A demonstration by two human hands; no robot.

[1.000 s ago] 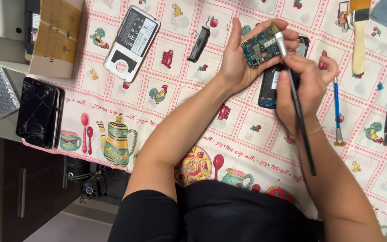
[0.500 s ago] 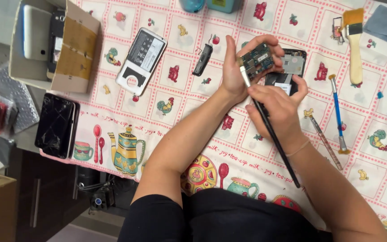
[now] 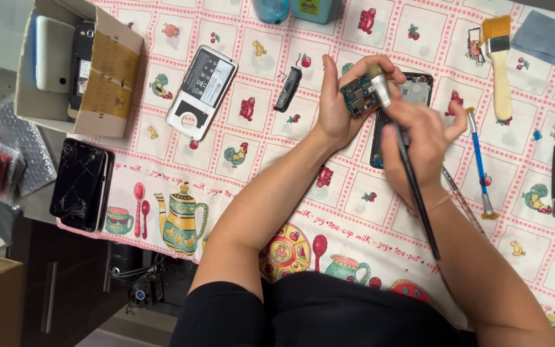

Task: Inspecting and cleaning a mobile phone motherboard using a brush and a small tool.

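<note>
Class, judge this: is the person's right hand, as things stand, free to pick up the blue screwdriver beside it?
Probably not at once. The right hand is busy holding a thin brush against the circuit board. The blue screwdriver lies close, with nothing between.

- A circuit board (image 3: 358,95) is sitting in the left hand (image 3: 340,106), above the tablecloth (image 3: 329,186).
- The right hand (image 3: 422,138) is holding a brush (image 3: 406,160) against it.
- An opened phone (image 3: 412,96) is lying beneath both hands.
- A cardboard box (image 3: 107,77) is sitting far left.
</note>
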